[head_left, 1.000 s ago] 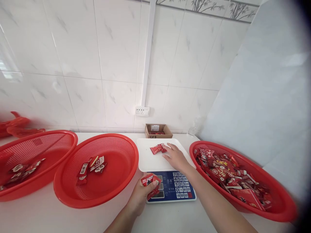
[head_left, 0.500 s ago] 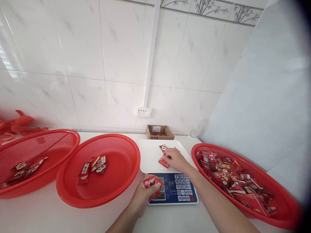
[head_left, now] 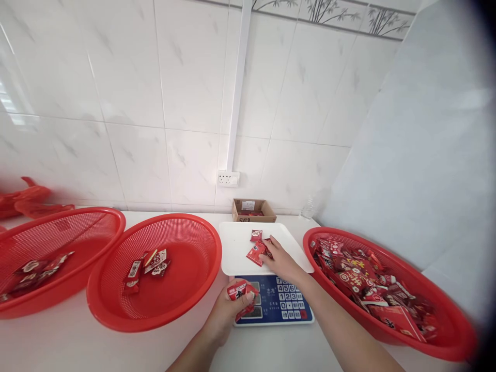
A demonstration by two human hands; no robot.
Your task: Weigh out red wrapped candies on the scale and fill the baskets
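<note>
My left hand (head_left: 228, 311) is closed around several small red snack packets (head_left: 242, 290), just in front of the scale's display. On the white pan of the digital scale (head_left: 236, 254), my right hand (head_left: 281, 259) has its fingers curled over a dark red packet (head_left: 268, 244). A bright red flat packet (head_left: 256, 252) lies at its fingertips. Slightly farther back is a small packet with a white label (head_left: 256, 235). The blue keypad (head_left: 289, 299) is partly covered by my right forearm.
A red basket (head_left: 387, 242) heaped with red packets stands on the right. Two red baskets, the nearer one (head_left: 155, 323) and the farther one (head_left: 104, 212), hold a few packets on the left. Behind the scale are a cardboard box (head_left: 253, 218) and a clear bottle (head_left: 308, 209).
My right hand has shifted slightly on the pan, and the bright red packet beneath it has moved left and turned. My left hand keeps its hold. The view has shifted a little.
</note>
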